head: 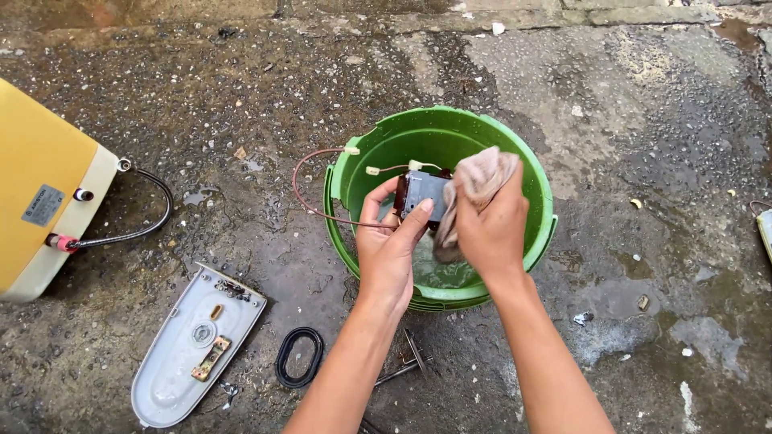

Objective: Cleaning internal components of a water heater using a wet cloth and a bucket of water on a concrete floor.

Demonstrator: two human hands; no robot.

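I see my left hand (392, 245) gripping a small grey metal part (424, 193) over the green bucket (537, 189), thumb up its near face and fingers wrapped behind. The part sits at about one o'clock from that hand, just above the water inside the bucket. My right hand (488, 229) is clenched on a pinkish cloth (482, 178), pressing it against the part's right side; the part lies at about ten o'clock from this hand, touching the cloth. Thin wires (310, 201) with pale connectors run from the part out over the bucket's rim toward nine o'clock. On the wet concrete at seven o'clock from the bucket lie a grey cover plate (173, 378) and a black rubber ring (299, 356); a yellow appliance (40, 185) sits at nine o'clock.
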